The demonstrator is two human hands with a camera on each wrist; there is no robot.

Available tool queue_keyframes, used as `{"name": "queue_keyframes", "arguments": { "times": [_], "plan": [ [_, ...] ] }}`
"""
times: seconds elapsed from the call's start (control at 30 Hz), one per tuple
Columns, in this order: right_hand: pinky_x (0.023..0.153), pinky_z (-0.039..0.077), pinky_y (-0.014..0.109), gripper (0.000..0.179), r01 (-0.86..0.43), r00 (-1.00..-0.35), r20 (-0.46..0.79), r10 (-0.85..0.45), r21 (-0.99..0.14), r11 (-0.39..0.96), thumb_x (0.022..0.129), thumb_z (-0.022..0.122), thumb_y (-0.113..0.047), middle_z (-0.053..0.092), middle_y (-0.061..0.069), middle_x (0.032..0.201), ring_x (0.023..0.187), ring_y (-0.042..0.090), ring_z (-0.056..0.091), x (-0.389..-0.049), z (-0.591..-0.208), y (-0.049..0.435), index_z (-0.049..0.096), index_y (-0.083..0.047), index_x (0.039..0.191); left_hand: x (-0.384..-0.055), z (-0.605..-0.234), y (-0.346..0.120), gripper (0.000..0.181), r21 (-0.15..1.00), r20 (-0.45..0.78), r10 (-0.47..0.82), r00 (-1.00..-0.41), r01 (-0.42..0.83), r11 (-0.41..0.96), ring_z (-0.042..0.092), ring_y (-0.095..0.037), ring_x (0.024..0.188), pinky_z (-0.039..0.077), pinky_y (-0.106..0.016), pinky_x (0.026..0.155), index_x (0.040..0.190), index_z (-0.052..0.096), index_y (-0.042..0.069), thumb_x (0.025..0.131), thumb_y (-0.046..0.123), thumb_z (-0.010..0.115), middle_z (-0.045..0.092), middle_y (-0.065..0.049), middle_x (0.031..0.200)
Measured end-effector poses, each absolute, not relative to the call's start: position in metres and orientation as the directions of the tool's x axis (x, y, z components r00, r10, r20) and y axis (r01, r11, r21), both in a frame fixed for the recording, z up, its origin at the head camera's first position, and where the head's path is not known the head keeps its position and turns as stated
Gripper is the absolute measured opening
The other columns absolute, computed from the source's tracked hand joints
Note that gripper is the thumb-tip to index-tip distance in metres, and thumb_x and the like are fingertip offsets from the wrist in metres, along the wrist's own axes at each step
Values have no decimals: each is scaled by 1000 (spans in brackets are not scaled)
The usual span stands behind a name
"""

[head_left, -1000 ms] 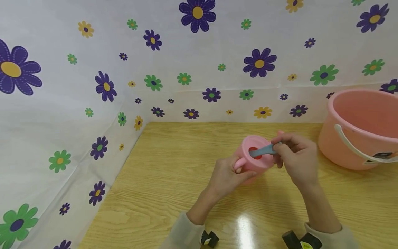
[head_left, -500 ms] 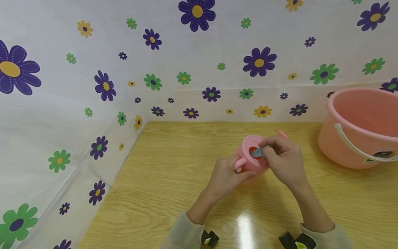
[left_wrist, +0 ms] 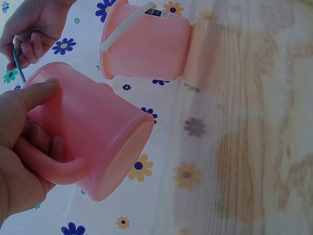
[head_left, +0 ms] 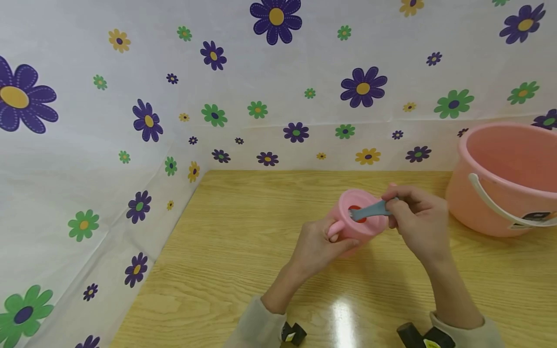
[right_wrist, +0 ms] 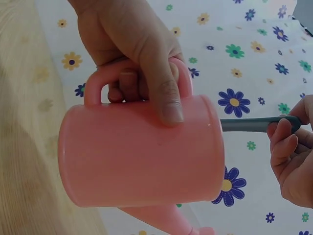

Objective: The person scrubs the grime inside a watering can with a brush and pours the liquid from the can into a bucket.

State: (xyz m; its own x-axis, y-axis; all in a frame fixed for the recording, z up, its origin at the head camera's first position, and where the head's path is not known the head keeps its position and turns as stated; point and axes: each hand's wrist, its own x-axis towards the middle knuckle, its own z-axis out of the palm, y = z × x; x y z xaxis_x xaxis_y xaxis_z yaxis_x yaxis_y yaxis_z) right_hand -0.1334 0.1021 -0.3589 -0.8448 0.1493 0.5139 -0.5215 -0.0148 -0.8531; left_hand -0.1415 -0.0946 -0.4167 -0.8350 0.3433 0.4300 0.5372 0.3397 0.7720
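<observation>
A pink watering can (head_left: 372, 228) is tilted over the table, its round opening facing up and back towards me. My left hand (head_left: 315, 246) grips its loop handle (left_wrist: 54, 169), the thumb lying along the side. My right hand (head_left: 419, 224) pinches the end of a slim blue-handled tool (head_left: 372, 210). The tool's small pale tip reaches into the opening, where something red (head_left: 361, 219) shows inside. The right wrist view shows the can's spout (right_wrist: 159, 218) on the side away from the handle. The kind of tool I cannot tell.
A large pink bucket (head_left: 487, 208) with a white handle stands to the right, close to the right hand. Behind and at the left hangs a white flowered sheet (head_left: 243, 87). Wood-grain table surface (head_left: 243, 232) extends around the can.
My right hand moved left, pushing the tool deeper into the opening, then drew back right, so more of its blue handle shows now. The left hand and watering can have stayed nearly still.
</observation>
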Motion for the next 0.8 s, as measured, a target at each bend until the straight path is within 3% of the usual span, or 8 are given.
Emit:
{"name": "queue_keyframes", "arguments": {
  "times": [0.33, 0.5, 0.63, 0.73, 0.8],
  "plan": [
    [38, 30, 24, 16, -528, -842, 516, 160, -848, -45, 87, 52, 15, 62, 3, 61, 43, 12, 47, -132, -356, 105, 68, 10, 84, -142, -416, -95, 27, 770, 428, 345, -836, 537, 345, 39, -1, 55, 32, -16, 51, 86, 58, 9, 81, 15, 84, 37, 5, 62],
    [38, 31, 23, 15, -511, -853, 504, 137, -859, -25, 90, 53, 12, 58, 3, 58, 44, 12, 46, -133, -359, 103, 67, 10, 84, -142, -416, -95, 35, 772, 424, 349, -836, 535, 343, 37, -2, 55, 31, -17, 52, 76, 49, 9, 82, 15, 83, 35, 5, 62],
    [39, 33, 21, 16, -498, -860, 498, 110, -867, 31, 90, 53, 12, 55, 3, 56, 44, 11, 46, -135, -362, 99, 67, 9, 83, -142, -416, -96, 24, 769, 433, 348, -832, 542, 339, 39, -2, 55, 33, -17, 51, 91, 62, 6, 82, 15, 83, 39, 5, 63],
    [68, 50, 19, 17, -513, -852, 518, 77, -855, 79, 88, 52, 14, 54, 3, 56, 44, 10, 46, -138, -365, 96, 67, 8, 82, -141, -416, -96, 31, 765, 436, 342, -832, 543, 346, 40, -1, 55, 34, -16, 51, 105, 67, 5, 81, 16, 84, 42, 6, 63],
    [95, 47, 22, 17, -524, -846, 531, 49, -845, 110, 86, 53, 14, 54, 4, 56, 44, 10, 46, -139, -368, 94, 67, 7, 81, -141, -416, -96, 30, 764, 435, 340, -834, 542, 351, 39, -1, 55, 33, -16, 51, 103, 67, 4, 81, 15, 84, 41, 6, 63]
  ]
}}
